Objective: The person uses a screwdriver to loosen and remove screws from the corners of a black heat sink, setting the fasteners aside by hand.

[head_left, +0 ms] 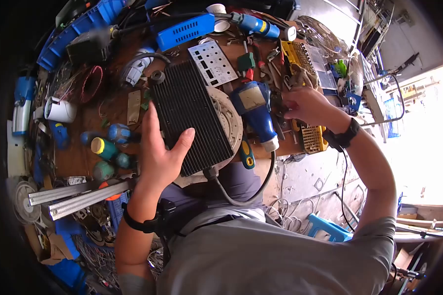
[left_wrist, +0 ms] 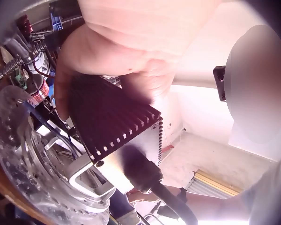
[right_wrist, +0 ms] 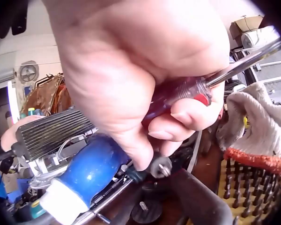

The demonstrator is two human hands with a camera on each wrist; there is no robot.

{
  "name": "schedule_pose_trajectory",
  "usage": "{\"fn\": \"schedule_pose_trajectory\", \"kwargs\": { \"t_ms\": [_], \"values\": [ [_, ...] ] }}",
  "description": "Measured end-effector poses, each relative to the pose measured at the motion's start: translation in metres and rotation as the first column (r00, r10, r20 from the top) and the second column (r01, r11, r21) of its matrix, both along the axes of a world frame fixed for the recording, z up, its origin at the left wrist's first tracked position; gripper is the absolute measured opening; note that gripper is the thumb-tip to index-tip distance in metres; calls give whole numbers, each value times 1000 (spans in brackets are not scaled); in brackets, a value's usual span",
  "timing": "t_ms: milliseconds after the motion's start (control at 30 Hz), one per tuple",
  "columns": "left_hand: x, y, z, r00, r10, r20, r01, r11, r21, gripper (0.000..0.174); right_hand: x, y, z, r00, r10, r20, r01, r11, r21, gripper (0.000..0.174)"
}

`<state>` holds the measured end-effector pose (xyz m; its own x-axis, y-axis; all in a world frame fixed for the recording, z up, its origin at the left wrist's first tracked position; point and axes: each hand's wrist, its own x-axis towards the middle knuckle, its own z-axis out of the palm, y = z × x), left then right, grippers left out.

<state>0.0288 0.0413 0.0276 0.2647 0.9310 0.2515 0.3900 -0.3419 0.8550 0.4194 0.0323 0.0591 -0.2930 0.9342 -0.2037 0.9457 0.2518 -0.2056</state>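
Two bare hands worked over a cluttered worktop point(head_left: 79, 157). Head view: the left hand point(head_left: 160, 152), at centre frame, held a black finned box point(head_left: 189, 115), thumb across its fins. The right hand point(head_left: 305, 105) sat right of centre among tools. Left wrist view: that grip wrapped round the box, beside a perforated metal disc point(left_wrist: 18, 154) at lower left. Right wrist view: the right grip was closed tight on a red-handled screwdriver point(right_wrist: 178, 93), shaft pointing upper right, with a blue plug point(right_wrist: 89, 171) below.

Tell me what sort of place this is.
Likely an electrical repair workshop: a cluttered bench, a blue industrial plug, a black finned box held by the left hand, a screwdriver gripped in the right hand.
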Motion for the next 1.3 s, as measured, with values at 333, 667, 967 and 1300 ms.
{"fn": "schedule_pose_trajectory", "kwargs": {
  "t_ms": [333, 667, 967, 1300],
  "values": [
    [-1, -3, -1, 993, 37, -114, -34, 999, 24, 101, -49, 27, 69, 923, -134, -360, 173, 982, 77, 25],
    [-2, -3, -1, 990, 22, -138, -23, 1000, -3, 104, -175, 74, 153, 485, 361, -797, 55, 897, 439, 27],
    [-1, -5, 0, 994, 17, -110, -15, 1000, 19, 103, -212, 93, 134, 419, 249, -873, 117, 939, 324, 19],
    [-1, -5, -2, 994, 26, -104, -21, 998, 51, 103, -215, 106, 124, 507, 254, -824, 105, 931, 351, 21]
  ]
}}
